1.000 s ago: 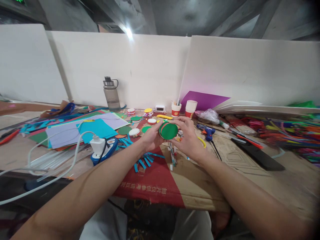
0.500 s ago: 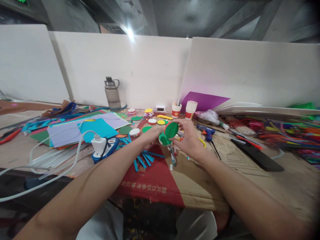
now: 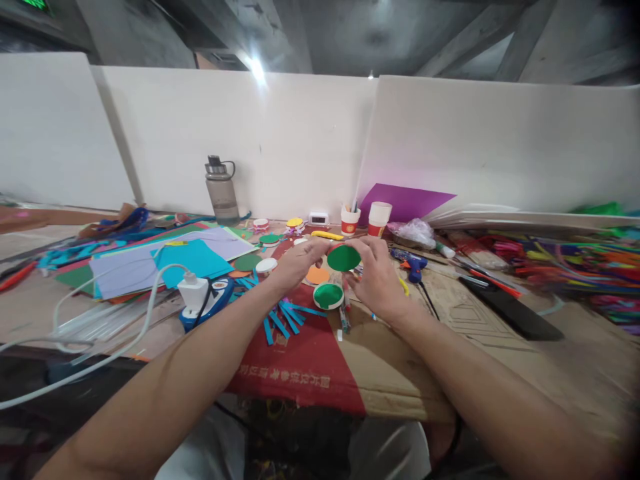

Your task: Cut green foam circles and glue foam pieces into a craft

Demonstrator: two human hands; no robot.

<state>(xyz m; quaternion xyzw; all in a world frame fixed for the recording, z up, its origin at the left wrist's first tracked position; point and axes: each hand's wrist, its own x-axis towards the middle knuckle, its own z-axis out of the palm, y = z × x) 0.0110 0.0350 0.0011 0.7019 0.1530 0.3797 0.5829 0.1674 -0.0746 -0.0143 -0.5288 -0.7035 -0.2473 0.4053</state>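
Observation:
Between my hands, above the table, is a green paper disc (image 3: 344,258), tilted so its face shows. My left hand (image 3: 300,265) pinches its left edge with thumb and fingers. My right hand (image 3: 376,275) curls around its right edge, fingertips touching the rim. Just below sits a shallow round white-rimmed piece (image 3: 329,297) with a green inside. An orange disc (image 3: 318,275) lies behind that piece. Cut blue paper strips (image 3: 285,320) fan out below my left wrist. Several pens (image 3: 345,315) lie beside the white-rimmed piece, partly hidden by my right hand.
Coloured paper sheets (image 3: 195,259) and a power strip (image 3: 207,303) with white cables lie left. A water bottle (image 3: 221,192) and paper cups (image 3: 380,217) stand at the back. A blue glue gun (image 3: 415,263), a black phone-like slab (image 3: 510,308) and bright pipe cleaners (image 3: 575,260) are right.
The green disc has tilted to face me more squarely. The white-rimmed piece now sits lower, apart from my hands. My left hand has shifted up, uncovering the orange disc.

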